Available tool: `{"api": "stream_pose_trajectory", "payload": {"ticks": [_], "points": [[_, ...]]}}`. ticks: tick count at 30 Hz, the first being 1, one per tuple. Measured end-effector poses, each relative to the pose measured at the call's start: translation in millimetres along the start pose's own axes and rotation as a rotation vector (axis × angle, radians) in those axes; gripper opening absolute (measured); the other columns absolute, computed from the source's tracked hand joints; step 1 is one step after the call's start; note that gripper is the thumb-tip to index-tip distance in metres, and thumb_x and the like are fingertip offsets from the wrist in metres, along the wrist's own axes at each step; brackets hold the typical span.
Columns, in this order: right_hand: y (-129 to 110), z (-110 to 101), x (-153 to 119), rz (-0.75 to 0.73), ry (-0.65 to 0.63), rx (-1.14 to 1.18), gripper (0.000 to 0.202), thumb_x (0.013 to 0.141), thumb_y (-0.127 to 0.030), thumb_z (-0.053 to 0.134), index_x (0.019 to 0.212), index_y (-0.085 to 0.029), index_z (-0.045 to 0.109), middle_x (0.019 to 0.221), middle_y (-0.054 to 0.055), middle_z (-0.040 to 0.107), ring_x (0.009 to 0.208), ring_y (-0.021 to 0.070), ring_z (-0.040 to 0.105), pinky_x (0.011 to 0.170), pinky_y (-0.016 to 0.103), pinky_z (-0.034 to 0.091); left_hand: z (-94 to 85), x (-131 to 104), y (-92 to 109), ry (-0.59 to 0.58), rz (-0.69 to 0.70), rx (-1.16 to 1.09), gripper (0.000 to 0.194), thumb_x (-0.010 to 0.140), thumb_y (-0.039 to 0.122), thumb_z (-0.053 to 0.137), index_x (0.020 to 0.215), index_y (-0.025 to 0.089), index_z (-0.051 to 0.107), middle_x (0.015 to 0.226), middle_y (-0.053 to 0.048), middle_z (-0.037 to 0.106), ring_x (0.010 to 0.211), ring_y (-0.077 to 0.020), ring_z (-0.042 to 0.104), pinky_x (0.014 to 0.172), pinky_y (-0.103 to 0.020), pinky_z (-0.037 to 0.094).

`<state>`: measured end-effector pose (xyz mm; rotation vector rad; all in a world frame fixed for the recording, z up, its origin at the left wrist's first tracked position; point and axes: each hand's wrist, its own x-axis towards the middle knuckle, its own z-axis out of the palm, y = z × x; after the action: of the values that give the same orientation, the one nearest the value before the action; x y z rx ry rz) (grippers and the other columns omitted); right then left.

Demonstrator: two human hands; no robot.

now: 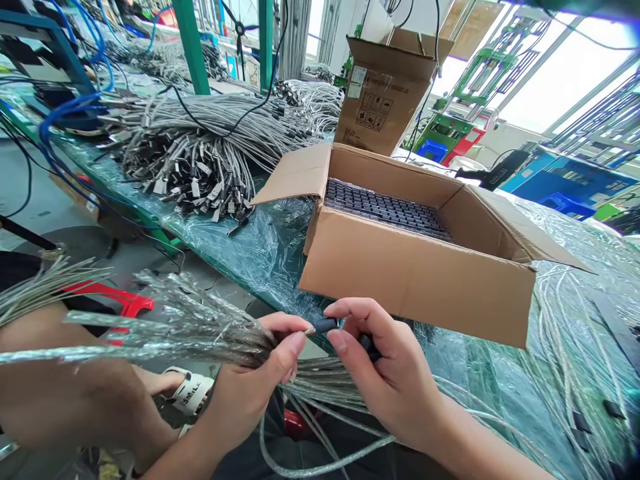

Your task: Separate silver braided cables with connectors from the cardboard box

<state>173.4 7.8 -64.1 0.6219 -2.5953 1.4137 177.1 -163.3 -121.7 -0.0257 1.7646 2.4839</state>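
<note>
My left hand (255,387) is closed round a thick bundle of silvery braided cables (200,330). Its thumb and forefinger pinch the tip of one cable (311,331). Facing it, my right hand (387,367) grips a small black plastic sleeve (326,325) between thumb and forefinger. The sleeve sits right at the cable tip; whether the tip is inside it I cannot tell. Another black piece (369,345) shows in the curl of my right fingers. The bundle runs on below my right hand, across my lap.
An open cardboard box (420,287) with rows of black parts (385,208) stands just ahead on the film-covered table (250,250). Piled cables with metal connectors (200,153) lie to its left. A taller carton (380,100) is behind. Another person's leg (75,380) is at the left.
</note>
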Motion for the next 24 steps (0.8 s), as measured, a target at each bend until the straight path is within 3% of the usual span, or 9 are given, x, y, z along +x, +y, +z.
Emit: {"api": "stream_pose_trajectory", "payload": {"ticks": [5, 13, 20, 24], "points": [[0, -5, 1, -0.140, -0.021, -0.124, 0.016, 0.094, -0.022, 0.053, 0.110, -0.024, 0.054, 0.069, -0.003, 0.062, 0.055, 0.0102, 0.055, 0.056, 0.023, 0.043, 8.5, -2, 8, 0.090, -0.038, 0.005, 0.011, 0.078, 0.030, 0.070, 0.082, 0.020, 0.070, 0.047, 0.007, 0.047, 0.046, -0.0099, 0.042, 0.047, -0.024, 0.036], [8, -8, 0, -0.322, -0.071, -0.283, 0.024, 0.092, -0.016, 0.053, 0.114, -0.025, 0.055, 0.090, 0.005, 0.074, 0.068, 0.0159, 0.068, 0.062, 0.027, 0.049, 10.4, -2, 8, 0.095, -0.045, -0.025, 0.010, 0.078, 0.029, 0.070, 0.082, 0.020, 0.070, 0.048, 0.008, 0.047, 0.046, -0.0088, 0.041, 0.047, -0.023, 0.034], [12, -4, 1, -0.295, -0.038, -0.241, 0.022, 0.092, -0.016, 0.055, 0.113, -0.024, 0.057, 0.091, 0.005, 0.074, 0.072, 0.0162, 0.069, 0.065, 0.027, 0.051, 9.4, -1, 8, 0.072, -0.045, -0.010, 0.011, 0.079, 0.031, 0.069, 0.081, 0.020, 0.070, 0.046, 0.007, 0.047, 0.045, -0.0084, 0.041, 0.046, -0.022, 0.032], [9, -2, 1, -0.151, -0.009, -0.109, 0.019, 0.093, -0.021, 0.056, 0.111, -0.024, 0.058, 0.080, 0.000, 0.071, 0.062, 0.0117, 0.062, 0.060, 0.024, 0.048, 6.1, -1, 7, 0.056, -0.047, 0.008, 0.013, 0.079, 0.033, 0.069, 0.083, 0.021, 0.070, 0.047, 0.007, 0.047, 0.047, -0.0096, 0.043, 0.048, -0.023, 0.035]]}}
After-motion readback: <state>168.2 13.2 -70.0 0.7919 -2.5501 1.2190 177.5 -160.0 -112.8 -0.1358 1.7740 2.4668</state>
